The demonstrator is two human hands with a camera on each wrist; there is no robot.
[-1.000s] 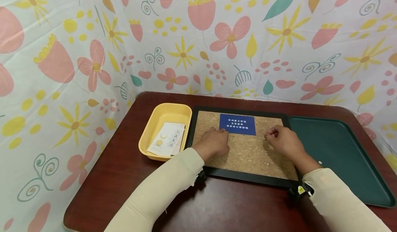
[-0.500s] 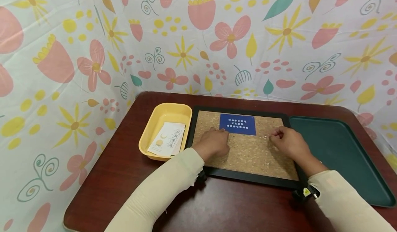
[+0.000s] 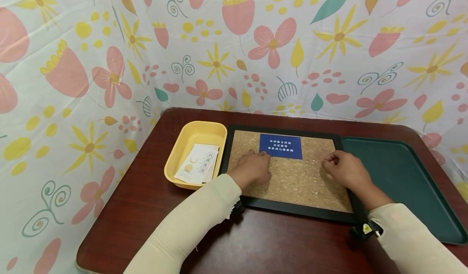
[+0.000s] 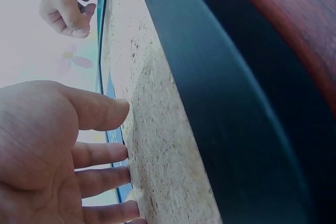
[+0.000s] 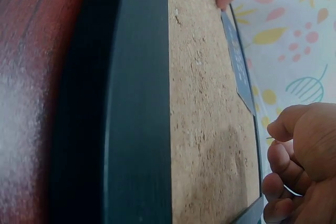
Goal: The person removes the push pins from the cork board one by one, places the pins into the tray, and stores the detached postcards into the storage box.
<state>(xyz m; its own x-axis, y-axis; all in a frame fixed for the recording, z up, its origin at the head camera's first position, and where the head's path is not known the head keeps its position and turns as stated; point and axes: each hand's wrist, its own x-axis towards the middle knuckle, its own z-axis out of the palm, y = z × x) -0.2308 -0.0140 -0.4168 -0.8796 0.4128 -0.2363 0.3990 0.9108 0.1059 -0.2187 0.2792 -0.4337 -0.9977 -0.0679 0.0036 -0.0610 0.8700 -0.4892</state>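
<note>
A blue card with white printed characters lies flat near the top of a black-framed cork board. My left hand rests on the board, fingers straight, fingertips at the card's lower left corner; in the left wrist view its fingertips touch the cork. My right hand is over the board's right side, to the right of the card. Its thumb and forefinger pinch a tiny pin, whose thin dark point shows between the fingertips in the right wrist view. The rest of the pin is hidden by the fingers.
Left of the board stands a yellow plastic bin holding several printed cards. A dark green tray lies to the right, beside the board. The brown table meets a flower-patterned curtain at the back and left.
My right hand has moved a little to the right, away from the card, still pinching. My left hand and the card have stayed in place.
</note>
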